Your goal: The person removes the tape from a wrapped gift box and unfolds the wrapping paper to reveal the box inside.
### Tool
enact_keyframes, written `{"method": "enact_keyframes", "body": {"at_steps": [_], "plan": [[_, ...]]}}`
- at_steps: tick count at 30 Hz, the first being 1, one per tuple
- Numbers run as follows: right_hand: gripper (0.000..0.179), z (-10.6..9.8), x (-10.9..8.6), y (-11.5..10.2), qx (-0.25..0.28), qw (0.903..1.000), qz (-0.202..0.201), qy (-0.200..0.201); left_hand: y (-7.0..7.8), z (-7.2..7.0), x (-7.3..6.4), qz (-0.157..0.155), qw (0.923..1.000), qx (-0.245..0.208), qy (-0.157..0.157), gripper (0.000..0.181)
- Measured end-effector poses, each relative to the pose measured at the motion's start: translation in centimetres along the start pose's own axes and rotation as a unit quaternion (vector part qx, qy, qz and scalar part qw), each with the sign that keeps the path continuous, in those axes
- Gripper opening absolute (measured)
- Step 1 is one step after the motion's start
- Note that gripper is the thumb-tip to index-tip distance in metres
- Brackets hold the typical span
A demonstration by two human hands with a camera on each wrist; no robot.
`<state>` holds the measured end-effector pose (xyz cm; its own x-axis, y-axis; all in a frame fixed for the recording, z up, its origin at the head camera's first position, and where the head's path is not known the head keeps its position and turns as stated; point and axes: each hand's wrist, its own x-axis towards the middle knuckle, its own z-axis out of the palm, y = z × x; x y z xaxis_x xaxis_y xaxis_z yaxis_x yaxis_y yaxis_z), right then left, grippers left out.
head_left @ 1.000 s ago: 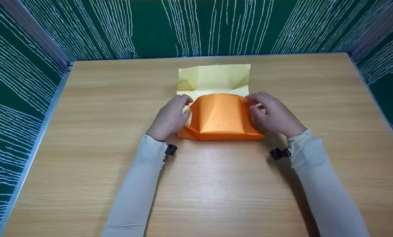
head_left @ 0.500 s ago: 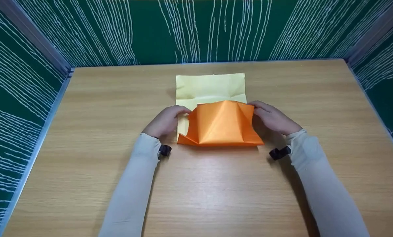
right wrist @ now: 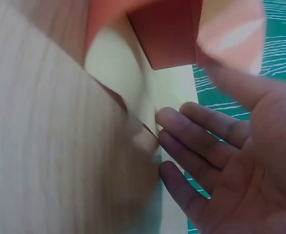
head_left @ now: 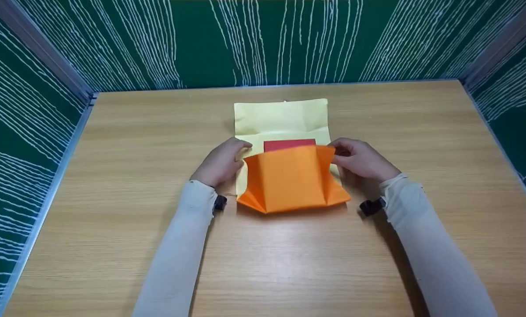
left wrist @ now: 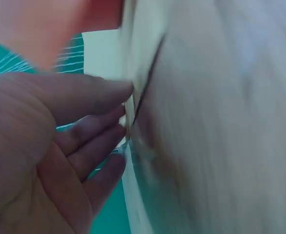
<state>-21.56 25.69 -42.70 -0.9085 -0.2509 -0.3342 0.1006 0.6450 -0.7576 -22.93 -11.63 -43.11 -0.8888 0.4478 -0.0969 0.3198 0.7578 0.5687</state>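
A sheet of wrapping paper [head_left: 289, 178], orange on one face and pale yellow on the other, lies in the middle of the table. Its near part is folded up, with creased side corners. Behind that orange flap shows the red top of a box-like thing [head_left: 289, 144]; the rest is hidden. At the paper's left edge is my left hand [head_left: 221, 162], thumb and fingers apart in the head view, gripping nothing I can see. My right hand [head_left: 364, 158] is at the flap's right corner, its thumb near or touching it; the right wrist view shows the fingers [right wrist: 201, 146] fairly straight.
The far yellow part of the paper stretches toward the back of the wooden table [head_left: 263, 264]. Green walls [head_left: 201, 44] with white wavy lines stand along the back and both sides.
The orange flap has come down toward the near side, uncovering the red top behind it. Both hands have shifted slightly nearer, and the left has come away from the flap's corner.
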Motion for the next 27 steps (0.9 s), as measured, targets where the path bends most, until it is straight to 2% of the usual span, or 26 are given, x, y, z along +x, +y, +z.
{"method": "enact_keyframes", "body": {"at_steps": [2,5,9,12,14,17,19,22,24,27], "plan": [[0.048,0.1,-0.2,-0.1,-0.009,0.9998,-0.012,-0.010,0.1,0.1,-0.3,0.006,0.9998,0.019,0.008,0.047],[0.045,0.2,-0.5,-0.1,-0.034,0.9985,-0.036,-0.024,0.6,0.2,-0.9,0.010,0.9997,0.021,0.007,0.047],[0.053,0.3,-1.2,-0.1,-0.057,0.9962,-0.049,-0.043,1.8,0.2,-2.0,0.014,0.9997,0.013,-0.015,0.047],[0.062,0.7,-2.0,-0.2,-0.102,0.9890,-0.093,-0.054,2.6,0.4,-3.1,0.022,0.9990,0.024,-0.032,0.041],[0.063,1.1,-2.7,-0.3,-0.161,0.9756,-0.140,-0.052,3.2,0.4,-4.1,0.030,0.9978,0.040,-0.043,0.038],[0.052,2.0,-4.0,-0.5,-0.243,0.9448,-0.217,-0.035,3.7,0.7,-5.7,0.049,0.9952,0.059,-0.061,0.038],[0.049,2.6,-5.0,-0.5,-0.277,0.9299,-0.241,-0.025,4.0,0.9,-6.6,0.061,0.9926,0.072,-0.077,0.040],[0.052,3.3,-6.3,-0.3,-0.290,0.9228,-0.253,-0.020,4.3,1.2,-7.8,0.059,0.9888,0.085,-0.108,0.062],[0.058,3.7,-7.0,-0.1,-0.295,0.9236,-0.244,-0.020,4.4,1.4,-8.4,0.042,0.9867,0.088,-0.130,0.082],[0.067,3.9,-7.9,0.3,-0.292,0.9258,-0.239,-0.022,4.6,1.7,-8.8,0.022,0.9847,0.086,-0.150,0.101]]}}
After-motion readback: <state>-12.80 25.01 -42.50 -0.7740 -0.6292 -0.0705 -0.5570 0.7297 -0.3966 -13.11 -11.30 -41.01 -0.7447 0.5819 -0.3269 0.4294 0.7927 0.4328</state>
